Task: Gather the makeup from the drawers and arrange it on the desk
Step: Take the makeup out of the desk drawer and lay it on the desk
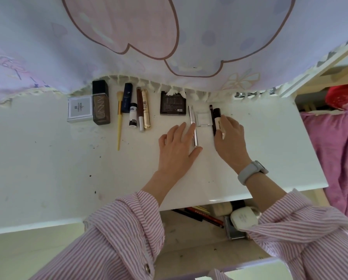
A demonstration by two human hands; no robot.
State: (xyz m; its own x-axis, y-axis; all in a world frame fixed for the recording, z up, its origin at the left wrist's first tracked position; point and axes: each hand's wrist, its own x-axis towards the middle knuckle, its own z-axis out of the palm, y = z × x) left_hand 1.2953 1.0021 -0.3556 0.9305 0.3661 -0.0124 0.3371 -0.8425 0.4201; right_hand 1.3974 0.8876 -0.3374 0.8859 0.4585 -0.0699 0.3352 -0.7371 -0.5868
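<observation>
Left hand [177,146] laid flat on tabletop [270,150], fingers [191,130] straight against silver tube [193,126]. Black-capped tube [217,120] gripped by right hand [230,138].

Pastel cartoon curtain [128,37] hanging behind; pink fabric [335,150] at right; red cushion [343,96] above it.

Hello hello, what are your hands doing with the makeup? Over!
Left hand flat, fingers touching silver tube. Right hand gripping cream tube. More makeup in open drawer. Nothing blocking.
</observation>
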